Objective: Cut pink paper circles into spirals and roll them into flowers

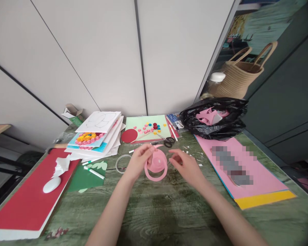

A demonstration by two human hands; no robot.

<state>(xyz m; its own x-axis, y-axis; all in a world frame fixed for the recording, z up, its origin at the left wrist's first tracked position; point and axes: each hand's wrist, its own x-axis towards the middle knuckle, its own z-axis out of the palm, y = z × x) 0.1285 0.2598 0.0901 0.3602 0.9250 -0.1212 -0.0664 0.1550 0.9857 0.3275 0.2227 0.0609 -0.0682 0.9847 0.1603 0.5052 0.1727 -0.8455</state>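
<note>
My left hand (141, 160) is closed, thumb and fingers pinching a curled pink paper cutout (158, 160) by its upper left edge. The cutout has a ring-shaped lower part, and a thin pointed strip sticks out at its top. To its right, my right hand (186, 167) is apart from the paper, with fingers bent, a gap between them and nothing visible in them. Black-handled scissors (168, 141) lie just beyond the hands. A clear ring-shaped coil (123, 164) rests left of my left hand, partly hidden by it.
A paper stack (97, 123), red sheets (28, 198) with a white oval object (52, 185) and green paper (84, 179) lie left. At the back, a pale green sheet (143, 120) holds small coloured pieces. Pink sheets (251, 160) and a black bag (215, 128) of scraps occupy the right.
</note>
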